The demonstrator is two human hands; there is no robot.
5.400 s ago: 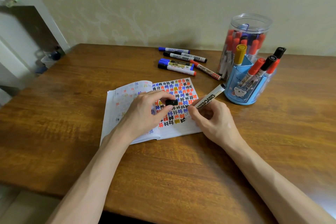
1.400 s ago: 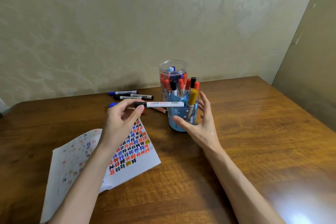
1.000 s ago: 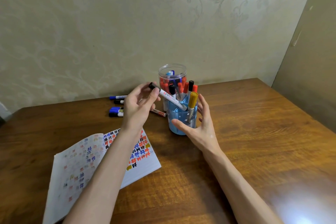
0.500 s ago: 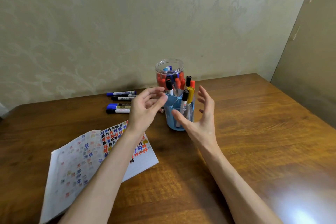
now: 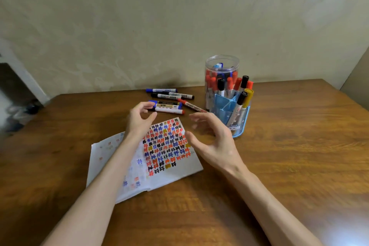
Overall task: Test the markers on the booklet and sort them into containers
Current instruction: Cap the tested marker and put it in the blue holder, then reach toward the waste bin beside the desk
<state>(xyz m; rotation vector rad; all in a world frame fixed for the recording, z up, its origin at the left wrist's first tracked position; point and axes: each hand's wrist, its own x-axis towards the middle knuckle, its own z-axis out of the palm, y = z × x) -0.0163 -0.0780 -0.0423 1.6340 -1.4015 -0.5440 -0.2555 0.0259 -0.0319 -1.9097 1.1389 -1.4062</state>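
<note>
Hands empty: left hand (image 5: 139,121) and right hand (image 5: 216,144) hover over the booklet (image 5: 184,168), fingers loosely curved. Loose markers (image 5: 167,105) lie just beyond the left hand, presumably staged for testing; blue holder (image 5: 223,106) stands beyond the right hand.

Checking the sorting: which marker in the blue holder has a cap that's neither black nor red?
The yellow-capped marker at the blue holder's right rim; every other cap standing there is black or red.

text: hand-drawn "#" signs in rows, red, blue, black and yellow | on: open page of the booklet (image 5: 173,158) | also: one lone blue "#" further left | loose markers (image 5: 171,96): barrel print too blurred to read
</note>
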